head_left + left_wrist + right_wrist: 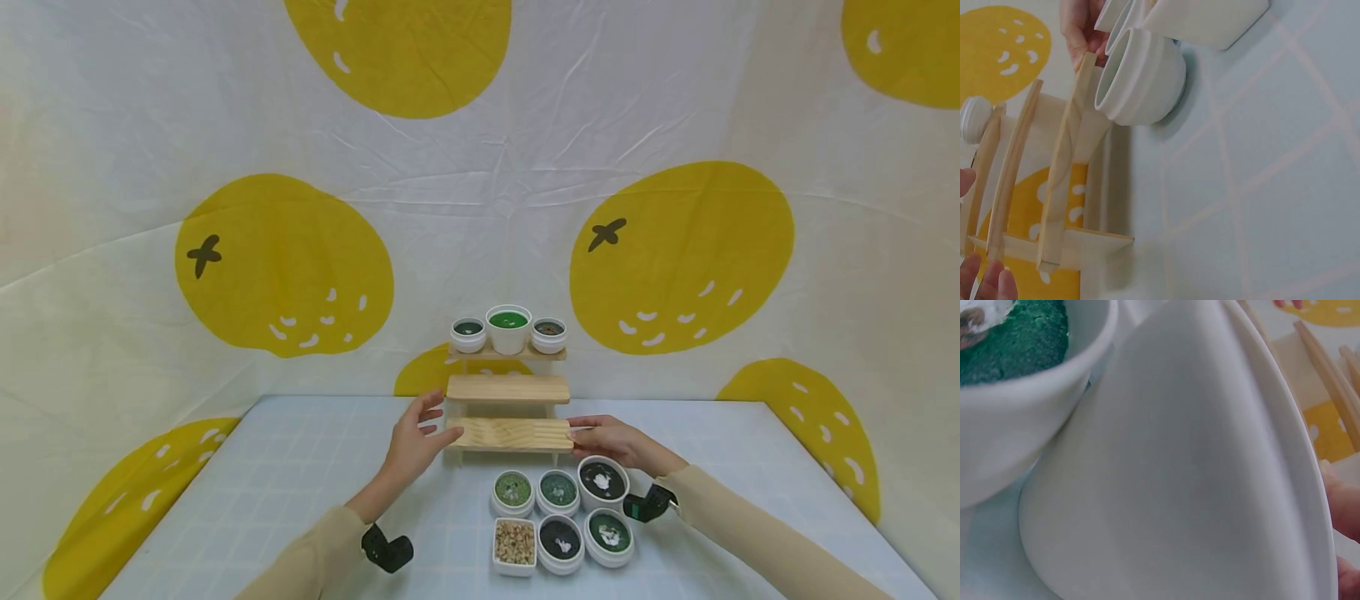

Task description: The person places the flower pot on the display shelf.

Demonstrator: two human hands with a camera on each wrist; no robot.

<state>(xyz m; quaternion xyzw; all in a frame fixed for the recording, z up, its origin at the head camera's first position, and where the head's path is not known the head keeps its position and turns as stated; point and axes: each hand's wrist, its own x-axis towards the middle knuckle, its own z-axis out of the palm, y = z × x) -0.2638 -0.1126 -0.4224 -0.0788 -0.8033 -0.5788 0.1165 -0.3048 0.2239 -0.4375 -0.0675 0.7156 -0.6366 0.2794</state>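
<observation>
A three-tier wooden display stand [510,435] stands toward the table's back. My left hand [420,429] is at its left end, fingers apart and loosely bent, thumb tip right at the lowest board. In the left wrist view, fingertips [1004,284] overlap the end of the middle board [1013,169]. My right hand [611,442] pinches the right end of the lowest board [1066,162]. On the top board sit a larger white cup with green filling [508,329] and two small white pots, a dark green one [468,335] and a brown-topped one [549,336].
In front of the stand are several white pots, including a tall dark-filled cup [602,483] just below my right hand, a green-filled pot [609,537] and a square dish of tan bits [515,546]. A white fabric backdrop [480,242] with yellow fruit prints hangs behind the table.
</observation>
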